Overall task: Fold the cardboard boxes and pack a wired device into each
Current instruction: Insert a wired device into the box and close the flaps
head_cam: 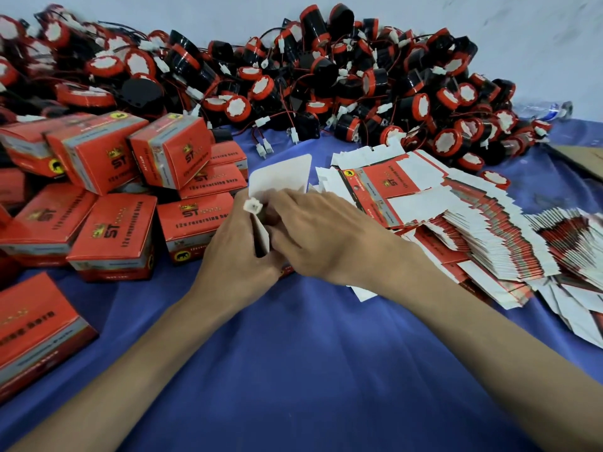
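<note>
Packed boxes: "ST", "12v reversing horn" | left grip curled round open box, white connector at thumb | right grip fingers curled on same box

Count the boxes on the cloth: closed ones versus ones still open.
Closed boxes: 10 countable; slivers cut off at the left edge are left out
Open box, being folded: 1
Total: 11
</note>
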